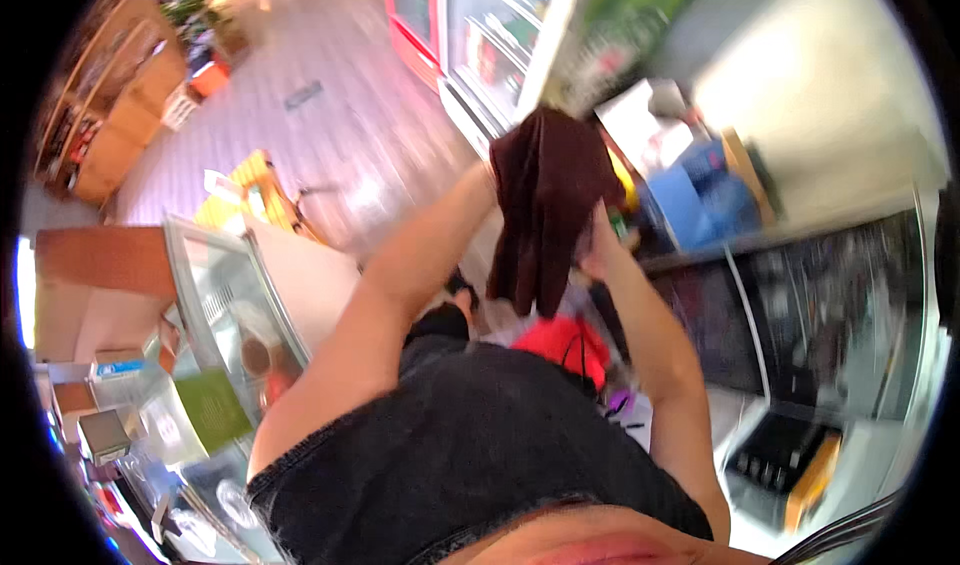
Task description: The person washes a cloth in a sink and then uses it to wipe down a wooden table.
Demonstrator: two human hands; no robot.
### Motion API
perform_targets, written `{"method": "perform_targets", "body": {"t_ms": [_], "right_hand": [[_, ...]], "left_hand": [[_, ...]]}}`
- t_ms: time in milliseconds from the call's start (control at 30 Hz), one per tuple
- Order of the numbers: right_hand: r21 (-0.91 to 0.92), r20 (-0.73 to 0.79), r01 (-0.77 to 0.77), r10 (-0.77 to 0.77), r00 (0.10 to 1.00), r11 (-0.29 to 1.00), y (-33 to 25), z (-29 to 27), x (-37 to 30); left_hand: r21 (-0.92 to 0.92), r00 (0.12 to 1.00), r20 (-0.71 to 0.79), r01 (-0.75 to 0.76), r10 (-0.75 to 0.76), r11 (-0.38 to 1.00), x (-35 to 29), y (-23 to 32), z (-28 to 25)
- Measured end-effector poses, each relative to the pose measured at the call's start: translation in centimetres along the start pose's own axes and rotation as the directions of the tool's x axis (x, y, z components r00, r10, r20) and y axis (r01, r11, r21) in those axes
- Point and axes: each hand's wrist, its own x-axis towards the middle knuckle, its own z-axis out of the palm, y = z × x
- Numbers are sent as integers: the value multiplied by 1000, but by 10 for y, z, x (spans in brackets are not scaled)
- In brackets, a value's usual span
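The dark brown cloth (545,205) hangs between both arms, its long side running near to far. The right hand (597,250) meets its right edge, too blurry to tell if pinching. Cloth hides the left hand; I cannot tell its shape.

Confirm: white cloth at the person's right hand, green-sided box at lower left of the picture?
Colour's wrong: the head view shows the cloth is dark brown, not white. It is at the right hand, with the green-sided box at lower left.
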Motion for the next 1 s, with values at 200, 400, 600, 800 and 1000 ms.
{"method": "perform_targets", "body": {"t_ms": [200, 400, 600, 800, 1000], "right_hand": [[-40, 381, 98, -75, 921, 994, -69, 112, 189], [-502, 418, 133, 105, 903, 854, -135, 187, 381], [-804, 472, 467, -81, 878, 368, -185, 297, 586], [-767, 515, 564, -231, 826, 306, -247, 445, 780], [-762, 609, 633, -181, 773, 138, -317, 609, 920]], "left_hand": [[79, 969, -126, 223, -212, 972, -46, -46, -205], [-194, 729, -294, 589, -619, 785, -133, -79, -382], [-895, 443, -196, 283, -875, 344, -193, -133, -533], [-921, 435, -312, 80, -845, 381, -198, -152, -687], [-880, 260, -430, 95, -865, 466, -188, -138, -847]]}}
